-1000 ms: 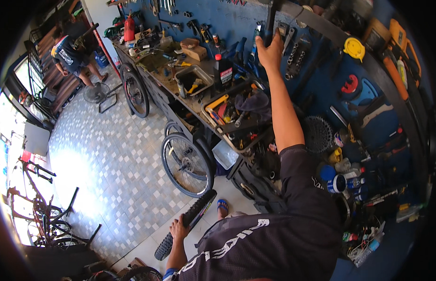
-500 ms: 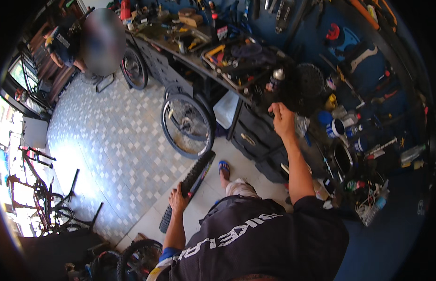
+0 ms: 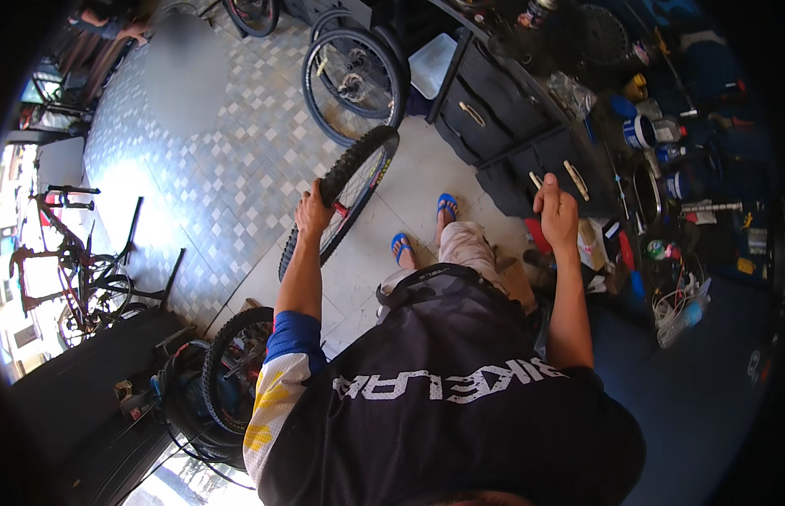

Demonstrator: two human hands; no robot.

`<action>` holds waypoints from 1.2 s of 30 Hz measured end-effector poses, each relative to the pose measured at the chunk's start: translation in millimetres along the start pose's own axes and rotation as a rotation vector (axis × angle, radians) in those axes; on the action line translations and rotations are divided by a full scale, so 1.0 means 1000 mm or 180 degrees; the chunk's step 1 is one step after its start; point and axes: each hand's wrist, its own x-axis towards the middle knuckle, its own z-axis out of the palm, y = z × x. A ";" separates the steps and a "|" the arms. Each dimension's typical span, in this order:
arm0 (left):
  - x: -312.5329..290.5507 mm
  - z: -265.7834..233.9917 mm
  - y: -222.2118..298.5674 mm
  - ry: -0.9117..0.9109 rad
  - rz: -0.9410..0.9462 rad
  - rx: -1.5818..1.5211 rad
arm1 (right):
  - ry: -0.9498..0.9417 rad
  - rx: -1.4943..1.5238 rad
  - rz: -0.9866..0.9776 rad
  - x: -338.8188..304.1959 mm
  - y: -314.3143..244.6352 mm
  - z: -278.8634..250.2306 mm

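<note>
Over the pale floor tiles, ahead and to the person's left: one bicycle wheel, standing tilted, carried in the left grip. Whether its lower edge touches the floor cannot be told. Left grip is closed over the knobby black tyre, fingers across the tread. Handling estimate: moderate weight, awkward more for its width than its mass; rim probably stiff; rubber knobs should resist slipping. Thin spokes look the most delicate part, so best hold is tyre and rim together, with fingers kept clear of spokes; a second hand on the opposite side of the tyre would probably curb swing and twist. Right grip is apart from the wheel, fingers curled, near the dark drawers; cannot tell whether anything is pinched in it. Farther out: a pair of wheels beside the drawers, blue sandals on the person's feet, another knobby wheel at lower left, a bicycle frame at far left.
</note>
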 end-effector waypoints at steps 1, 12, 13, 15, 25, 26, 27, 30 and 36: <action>0.001 -0.001 0.000 -0.0010 0.0022 -0.0009 | 0.0063 -0.0046 -0.0065 -0.005 -0.003 0.001; 0.000 0.011 0.012 0.0032 0.0066 0.0124 | 0.0308 0.0084 -0.0423 -0.024 0.011 0.019; -0.002 0.009 0.018 -0.0008 0.0043 0.0171 | 0.0416 0.0203 -0.0422 -0.023 0.015 0.021; -0.005 0.010 0.025 -0.0028 0.0155 0.0212 | 0.0262 0.0244 -0.0216 -0.024 0.020 0.013; 0.006 0.016 0.060 -0.0311 0.0380 0.0294 | -0.0109 -0.0609 0.0291 -0.023 0.051 -0.009; 0.008 0.013 0.069 -0.0338 0.0367 0.0323 | -0.0198 -0.0674 0.0365 -0.018 0.053 -0.015; 0.007 0.008 0.077 -0.0317 0.0444 0.0267 | -0.0304 -0.0748 0.0449 -0.016 0.053 -0.021; 0.005 -0.022 0.097 -0.0289 0.0545 0.0061 | -0.0515 -0.1075 0.0591 -0.006 0.061 -0.031; -0.043 -0.178 0.136 0.0047 0.0703 -0.1070 | -0.1097 -0.0762 0.0032 0.020 0.102 0.002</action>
